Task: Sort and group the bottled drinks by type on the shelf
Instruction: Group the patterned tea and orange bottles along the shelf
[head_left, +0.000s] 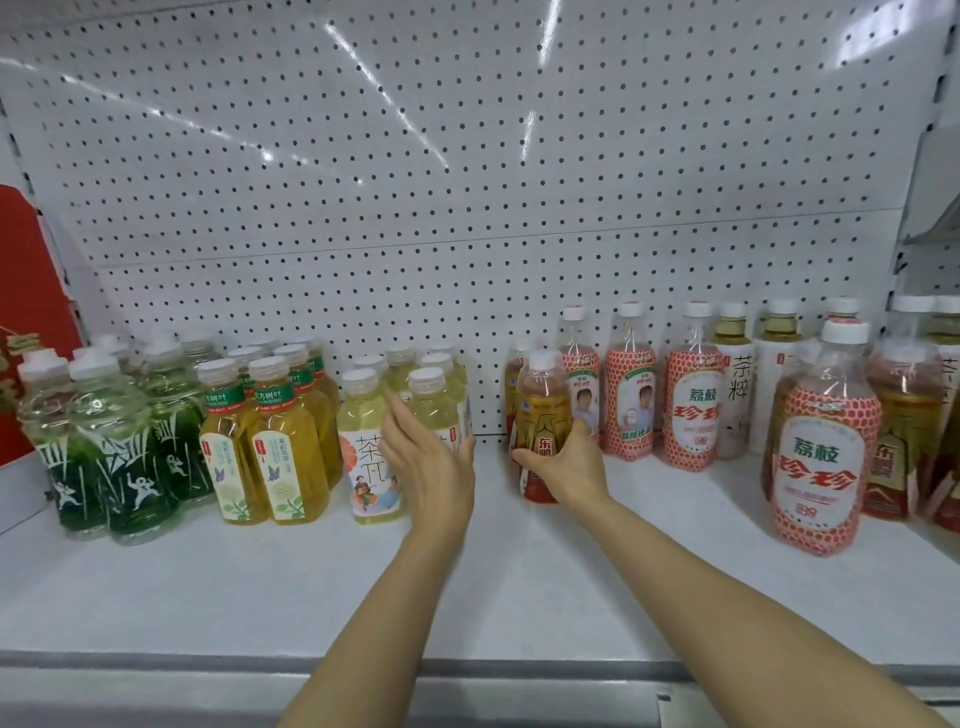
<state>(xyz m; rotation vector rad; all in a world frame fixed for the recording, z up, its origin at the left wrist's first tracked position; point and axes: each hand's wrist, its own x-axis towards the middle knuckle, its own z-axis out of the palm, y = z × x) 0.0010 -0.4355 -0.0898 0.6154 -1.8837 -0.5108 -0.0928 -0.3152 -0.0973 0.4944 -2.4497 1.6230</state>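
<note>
Bottled drinks stand in groups along a white shelf (260, 587). From the left: green-labelled clear bottles (122, 447), yellow tea bottles with green bands (283, 441), and pale yellow bottles with white labels (366, 441). My left hand (431, 467) lies with straight fingers against a pale yellow bottle (434, 400) in that group. My right hand (563, 462) grips an amber bottle with a gold and red label (543, 410), upright on the shelf. Red-dotted lychee bottles (693, 395) stand to its right, one larger in front (823, 441).
A white pegboard (467, 156) backs the shelf. White tea bottles (735, 374) and more amber bottles (904, 431) crowd the far right. A red display (26, 312) stands at the left edge. The shelf's front strip (208, 660) runs below my forearms.
</note>
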